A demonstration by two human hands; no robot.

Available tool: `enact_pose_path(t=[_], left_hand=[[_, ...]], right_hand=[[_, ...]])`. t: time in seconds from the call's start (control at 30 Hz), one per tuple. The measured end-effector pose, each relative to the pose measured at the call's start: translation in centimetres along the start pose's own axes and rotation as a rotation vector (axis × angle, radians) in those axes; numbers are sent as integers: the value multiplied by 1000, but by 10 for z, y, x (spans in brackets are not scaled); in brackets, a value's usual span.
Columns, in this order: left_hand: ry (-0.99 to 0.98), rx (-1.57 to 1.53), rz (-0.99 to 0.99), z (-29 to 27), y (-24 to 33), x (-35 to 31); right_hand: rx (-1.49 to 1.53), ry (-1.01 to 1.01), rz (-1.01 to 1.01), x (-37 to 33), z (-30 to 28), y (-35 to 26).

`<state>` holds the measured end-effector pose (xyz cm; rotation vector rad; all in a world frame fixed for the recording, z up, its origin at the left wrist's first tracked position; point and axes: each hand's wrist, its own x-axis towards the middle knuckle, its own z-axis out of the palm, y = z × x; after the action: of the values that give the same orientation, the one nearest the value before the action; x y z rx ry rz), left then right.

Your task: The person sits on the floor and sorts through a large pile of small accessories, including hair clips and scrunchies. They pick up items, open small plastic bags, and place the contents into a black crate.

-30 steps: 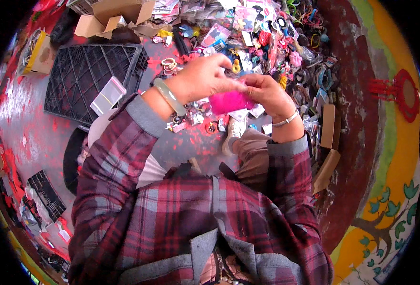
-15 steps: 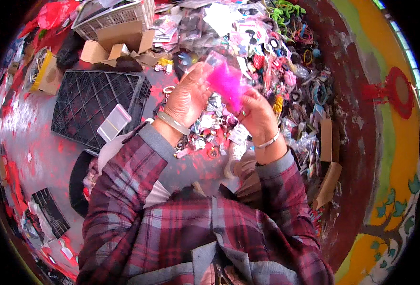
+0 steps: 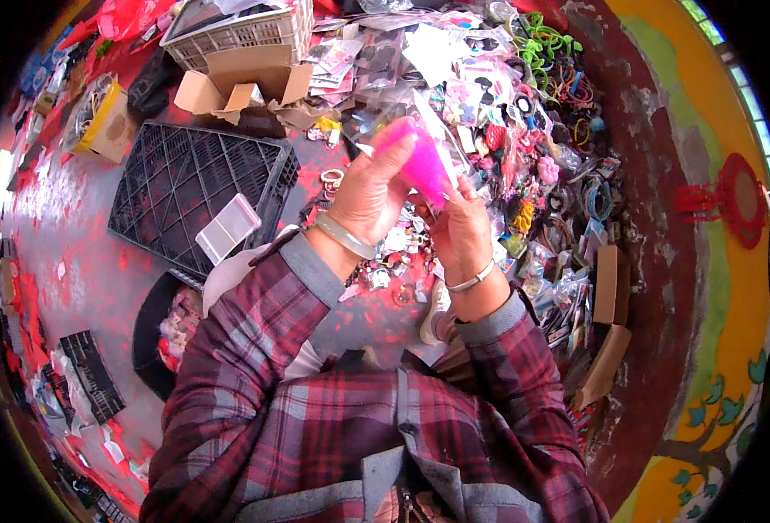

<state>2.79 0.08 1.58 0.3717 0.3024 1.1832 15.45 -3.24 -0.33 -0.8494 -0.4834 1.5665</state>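
The left hand [image 3: 372,199] grasps a bright pink piece [image 3: 426,167] with the thumb lying over it, and the right hand [image 3: 463,237] pinches its lower end. This piece is in the air, before the heap of small accessories [image 3: 489,113]. On the left side there is a black crate [image 3: 191,187], with a flat pale packet [image 3: 230,228] at its near edge.
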Motion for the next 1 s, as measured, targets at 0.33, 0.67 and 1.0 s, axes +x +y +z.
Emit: enact_pose_path(t=[0.33,0.67,1.0], left_hand=[[120,23,-19,-8,5,3],[73,68,31,-4,-1,1],[33,243,-12,-8,-14,-1]], right_hand=[[-544,-102,69,3,5,-48],[-453,-117,-104,1,3,-17],[-437,53,-141,2,7,-5]])
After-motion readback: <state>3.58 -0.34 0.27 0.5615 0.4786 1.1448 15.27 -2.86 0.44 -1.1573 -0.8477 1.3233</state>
